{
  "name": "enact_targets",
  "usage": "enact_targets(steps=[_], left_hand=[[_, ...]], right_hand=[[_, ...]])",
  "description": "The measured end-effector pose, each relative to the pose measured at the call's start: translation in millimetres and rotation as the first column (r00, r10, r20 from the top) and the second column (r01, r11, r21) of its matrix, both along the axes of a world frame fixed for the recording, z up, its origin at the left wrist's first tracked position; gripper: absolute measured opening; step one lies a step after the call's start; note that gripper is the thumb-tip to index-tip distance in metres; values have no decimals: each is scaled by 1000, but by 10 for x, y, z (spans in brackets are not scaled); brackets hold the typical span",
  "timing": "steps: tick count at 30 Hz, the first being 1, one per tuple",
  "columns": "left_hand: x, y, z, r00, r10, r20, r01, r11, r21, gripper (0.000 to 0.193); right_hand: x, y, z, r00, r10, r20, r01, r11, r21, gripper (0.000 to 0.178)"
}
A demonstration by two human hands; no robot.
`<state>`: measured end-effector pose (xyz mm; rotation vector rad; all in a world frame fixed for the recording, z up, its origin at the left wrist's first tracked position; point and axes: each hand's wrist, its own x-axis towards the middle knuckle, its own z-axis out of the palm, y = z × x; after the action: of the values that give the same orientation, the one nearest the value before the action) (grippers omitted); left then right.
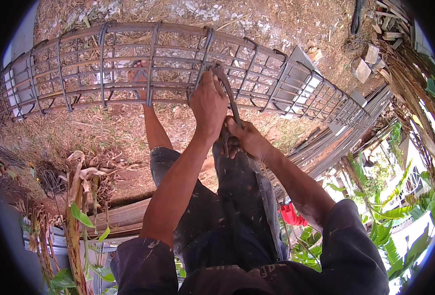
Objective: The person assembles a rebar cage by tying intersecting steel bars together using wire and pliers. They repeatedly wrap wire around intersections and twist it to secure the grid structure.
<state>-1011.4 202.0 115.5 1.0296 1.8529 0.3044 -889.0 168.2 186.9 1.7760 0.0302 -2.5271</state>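
A long cage of steel rebar (151, 69), with square stirrups along its bars, stretches across in front of me. My right hand (247, 139) is closed round the handles of a pair of dark metal pincers (232, 101). One handle is partly hidden by the fingers, and the pincers' head reaches up to the cage bars. Beside that head, my left hand (209, 104) is closed with its fingertips at a stirrup on the near side of the cage. What those fingers pinch is too small or hidden to make out.
Flat grey boards (298, 81) are at the cage's right part. A pile of long thin rods (325, 152) lies right of my legs. Dried banana stalks (75, 216) stand at the left. Broken blocks (362, 70) lie far right. My foot (140, 73) is beneath the cage.
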Motion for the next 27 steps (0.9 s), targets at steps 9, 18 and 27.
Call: enact_targets(steps=[9,18,27], left_hand=[[583,-487,836,956,127,265,-175,970,167,11],[345,-474,574,635,626,452,-425,772,-473,16],[-169,-798,551,448,812,373,-388,553,-738,24]], right_hand=[[509,-282,173,903,-421,87,417,907,59,59],[618,-234,-744,802,-378,462,121,861,495,40],[753,-571,-1079,126,-135,983,-850,497,177,51]])
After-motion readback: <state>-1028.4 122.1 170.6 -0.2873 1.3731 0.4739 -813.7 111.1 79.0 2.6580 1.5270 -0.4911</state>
